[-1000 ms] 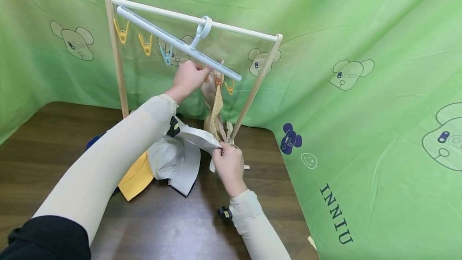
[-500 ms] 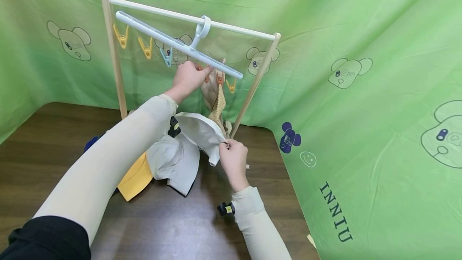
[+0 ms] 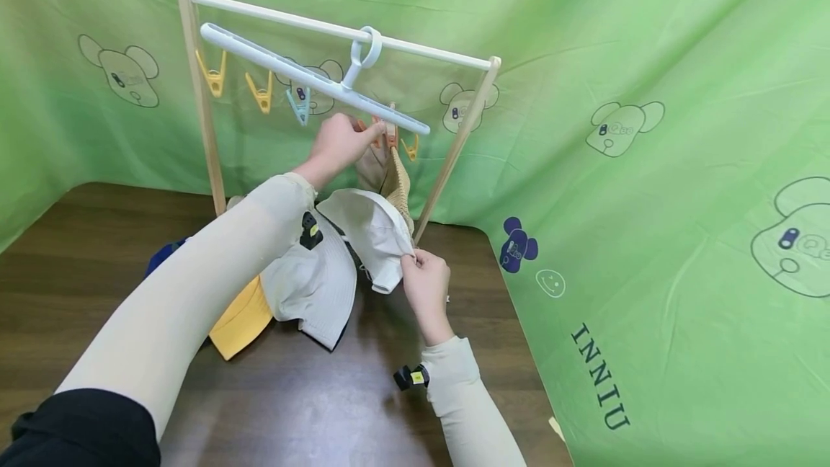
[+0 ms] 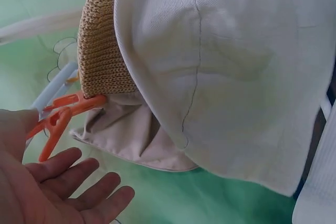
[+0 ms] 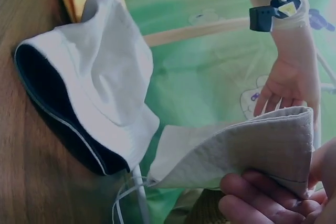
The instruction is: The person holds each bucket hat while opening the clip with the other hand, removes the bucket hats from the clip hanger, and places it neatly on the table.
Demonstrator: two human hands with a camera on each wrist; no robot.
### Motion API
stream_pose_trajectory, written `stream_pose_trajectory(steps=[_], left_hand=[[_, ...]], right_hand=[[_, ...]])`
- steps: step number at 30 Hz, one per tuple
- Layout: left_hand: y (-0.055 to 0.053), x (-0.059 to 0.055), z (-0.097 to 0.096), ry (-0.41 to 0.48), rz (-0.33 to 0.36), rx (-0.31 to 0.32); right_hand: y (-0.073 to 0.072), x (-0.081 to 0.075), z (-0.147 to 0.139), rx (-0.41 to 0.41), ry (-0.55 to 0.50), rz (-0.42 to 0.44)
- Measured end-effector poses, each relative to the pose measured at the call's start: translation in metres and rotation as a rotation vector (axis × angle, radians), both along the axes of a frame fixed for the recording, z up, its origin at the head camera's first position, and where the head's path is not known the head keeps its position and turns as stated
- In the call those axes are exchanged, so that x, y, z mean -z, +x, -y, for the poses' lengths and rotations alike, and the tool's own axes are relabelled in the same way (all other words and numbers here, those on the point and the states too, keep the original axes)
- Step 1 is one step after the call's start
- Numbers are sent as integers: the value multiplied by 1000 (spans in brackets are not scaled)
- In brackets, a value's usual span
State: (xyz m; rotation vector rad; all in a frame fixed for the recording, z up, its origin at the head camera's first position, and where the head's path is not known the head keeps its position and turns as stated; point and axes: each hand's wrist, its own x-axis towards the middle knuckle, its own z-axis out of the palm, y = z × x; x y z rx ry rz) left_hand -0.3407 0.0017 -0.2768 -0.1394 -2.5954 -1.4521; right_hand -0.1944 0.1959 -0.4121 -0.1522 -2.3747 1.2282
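My left hand (image 3: 341, 141) is up under the right half of a light blue hanger (image 3: 272, 60). Its thumb and index finger pinch an orange clothespin (image 4: 56, 121), while the other fingers spread loosely. Lower down, my right hand (image 3: 428, 287) pinches the brim edge of an off-white hat (image 3: 372, 229), which hangs folded from the fingers. Behind that hat, a tan knitted hat (image 4: 105, 40) hangs from another orange clothespin (image 3: 392, 137). A beige hat (image 4: 126, 129) shows beyond the knit one, partly hidden.
The hanger hooks over a white rod (image 3: 279, 16) on a wooden stand (image 3: 202, 99). Yellow clothespins (image 3: 261, 94) and a blue one (image 3: 299, 107) hang from it. A white hat with dark lining (image 5: 100, 77) and a yellow hat (image 3: 240, 319) lie on the table (image 3: 292, 409).
My right hand has shifted slightly right, pulling the off-white hat's brim so more of its face shows in front of the knitted hat. The left hand stays by the clothespins.
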Motion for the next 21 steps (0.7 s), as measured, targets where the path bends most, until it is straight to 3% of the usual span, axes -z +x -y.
stream_pose_trajectory(steps=[8, 15, 21], left_hand=[[12, 7, 16, -98, -68, 76], [46, 13, 30, -154, -83, 166], [77, 25, 44, -140, -92, 193]], right_hand=[[1, 2, 2, 22, 52, -65], [-1, 5, 4, 15, 34, -87], [0, 6, 6, 17, 23, -92]])
